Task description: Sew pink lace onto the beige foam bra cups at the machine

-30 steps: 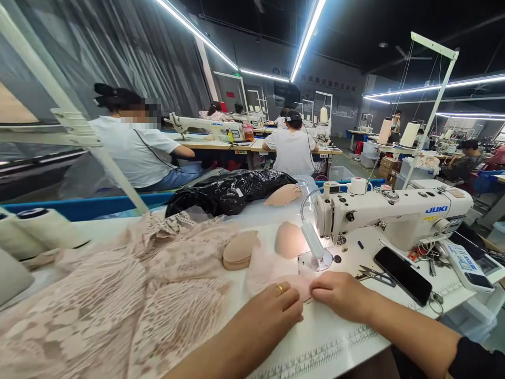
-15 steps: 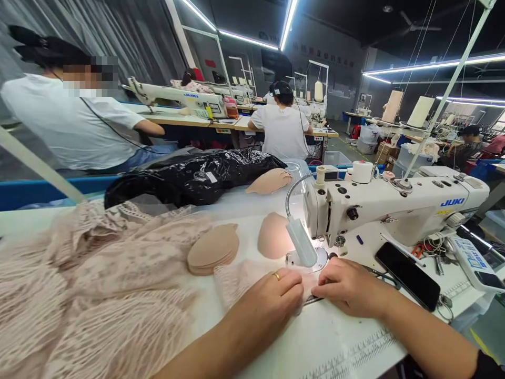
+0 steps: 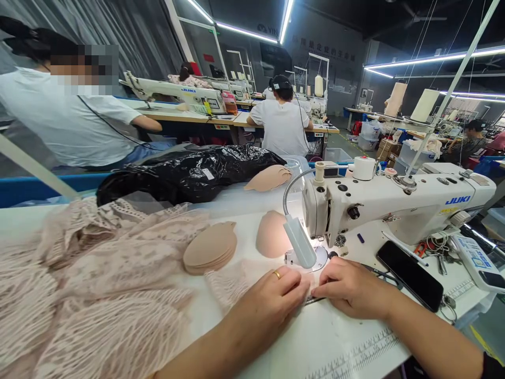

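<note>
My left hand (image 3: 272,295), with a ring on one finger, is closed on the edge of a pale pink lace piece (image 3: 229,284) in front of the sewing machine (image 3: 394,200). Close beside it, my right hand (image 3: 351,287) pinches the same lace, its fingertips almost meeting the left ones. The grey lamp head (image 3: 300,245) hides the needle area. Behind the lace lies a beige cup-shaped piece (image 3: 270,234). A stack of beige oval pads (image 3: 211,247) sits to the left.
Pale lace fabric (image 3: 110,284) is heaped at left. A black plastic bag (image 3: 189,173) and more beige pads (image 3: 268,178) lie behind. On the right are a phone (image 3: 410,276), scissors (image 3: 382,275) and keys (image 3: 448,308). Two co-workers in white (image 3: 280,123) sit beyond.
My left hand has shifted slightly right, closer to the right hand, and the lace edge has moved a little left. The camera view has tilted slightly.
</note>
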A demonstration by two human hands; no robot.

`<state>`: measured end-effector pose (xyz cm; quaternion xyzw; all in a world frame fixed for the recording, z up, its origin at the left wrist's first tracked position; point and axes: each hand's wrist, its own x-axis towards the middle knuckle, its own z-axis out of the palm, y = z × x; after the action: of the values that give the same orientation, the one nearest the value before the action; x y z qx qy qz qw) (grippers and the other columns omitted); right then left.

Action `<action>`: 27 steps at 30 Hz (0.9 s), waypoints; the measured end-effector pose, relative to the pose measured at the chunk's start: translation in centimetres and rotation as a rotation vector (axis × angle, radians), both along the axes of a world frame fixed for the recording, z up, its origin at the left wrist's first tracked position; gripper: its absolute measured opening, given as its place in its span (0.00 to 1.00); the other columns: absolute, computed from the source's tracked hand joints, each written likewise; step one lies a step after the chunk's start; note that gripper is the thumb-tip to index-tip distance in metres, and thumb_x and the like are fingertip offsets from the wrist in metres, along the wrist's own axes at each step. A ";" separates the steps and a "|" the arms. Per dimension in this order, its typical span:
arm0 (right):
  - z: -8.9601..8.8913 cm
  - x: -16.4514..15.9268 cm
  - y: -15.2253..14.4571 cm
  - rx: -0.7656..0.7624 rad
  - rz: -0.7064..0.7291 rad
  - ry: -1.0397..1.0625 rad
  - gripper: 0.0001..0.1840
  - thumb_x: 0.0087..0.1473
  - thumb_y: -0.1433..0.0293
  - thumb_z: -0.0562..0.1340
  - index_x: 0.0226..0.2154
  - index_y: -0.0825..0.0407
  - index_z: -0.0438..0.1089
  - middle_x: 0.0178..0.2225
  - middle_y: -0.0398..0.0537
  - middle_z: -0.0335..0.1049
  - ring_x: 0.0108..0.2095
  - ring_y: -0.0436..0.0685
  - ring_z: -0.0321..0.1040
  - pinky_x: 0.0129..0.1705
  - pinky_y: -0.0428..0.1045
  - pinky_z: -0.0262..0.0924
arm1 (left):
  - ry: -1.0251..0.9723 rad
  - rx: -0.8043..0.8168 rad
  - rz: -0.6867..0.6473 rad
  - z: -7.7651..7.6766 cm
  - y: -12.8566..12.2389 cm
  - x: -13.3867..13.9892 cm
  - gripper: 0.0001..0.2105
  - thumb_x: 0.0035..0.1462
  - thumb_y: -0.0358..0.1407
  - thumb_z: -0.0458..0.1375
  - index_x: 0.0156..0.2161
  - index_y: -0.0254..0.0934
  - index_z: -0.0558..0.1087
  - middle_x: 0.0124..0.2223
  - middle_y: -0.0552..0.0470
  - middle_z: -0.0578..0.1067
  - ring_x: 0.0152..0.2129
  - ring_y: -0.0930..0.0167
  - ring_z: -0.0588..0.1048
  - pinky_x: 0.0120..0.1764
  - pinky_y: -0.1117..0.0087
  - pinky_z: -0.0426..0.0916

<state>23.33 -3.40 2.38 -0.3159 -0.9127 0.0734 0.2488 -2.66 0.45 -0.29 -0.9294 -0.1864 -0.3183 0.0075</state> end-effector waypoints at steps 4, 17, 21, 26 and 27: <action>-0.3 -0.2 0.2 0.009 -0.079 -0.017 0.15 0.68 0.76 0.56 0.50 0.49 0.76 0.38 0.49 0.73 0.37 0.58 0.64 0.41 0.51 0.64 | -0.008 -0.020 0.007 0.8 -0.2 0.3 0.15 0.71 0.24 0.49 0.50 0.40 0.75 0.44 0.48 0.81 0.39 0.64 0.75 0.45 0.61 0.71; -2.1 -0.7 1.5 0.023 -0.264 -0.058 0.14 0.63 0.78 0.59 0.45 0.47 0.74 0.32 0.44 0.66 0.29 0.57 0.59 0.35 0.51 0.56 | -0.037 -0.046 -0.036 1.9 2.3 1.5 0.14 0.70 0.25 0.50 0.46 0.39 0.78 0.45 0.44 0.84 0.38 0.62 0.81 0.42 0.60 0.76; -2.0 -0.8 1.9 0.020 -0.280 -0.036 0.14 0.63 0.78 0.60 0.46 0.46 0.74 0.32 0.44 0.68 0.32 0.58 0.62 0.38 0.51 0.58 | -0.067 -0.054 -0.042 1.7 2.7 1.8 0.15 0.70 0.26 0.50 0.49 0.40 0.78 0.43 0.46 0.85 0.37 0.62 0.80 0.42 0.60 0.75; -1.8 -0.7 1.8 0.038 -0.291 -0.066 0.14 0.62 0.78 0.59 0.45 0.48 0.75 0.32 0.47 0.69 0.33 0.59 0.63 0.36 0.51 0.55 | -0.066 -0.068 -0.036 0.6 3.1 2.0 0.15 0.70 0.26 0.50 0.50 0.40 0.78 0.45 0.46 0.84 0.39 0.62 0.80 0.43 0.60 0.74; -1.8 -0.6 1.7 0.041 -0.294 -0.064 0.14 0.62 0.78 0.58 0.44 0.48 0.76 0.32 0.47 0.69 0.34 0.60 0.63 0.36 0.51 0.55 | -0.057 -0.072 -0.032 0.7 3.1 2.1 0.14 0.70 0.26 0.50 0.48 0.39 0.77 0.44 0.46 0.84 0.38 0.62 0.79 0.42 0.60 0.73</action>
<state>22.69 -1.68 0.54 -0.4433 -0.8653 0.0075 0.2339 -0.58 3.57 0.39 -0.9226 -0.1828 -0.3377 -0.0364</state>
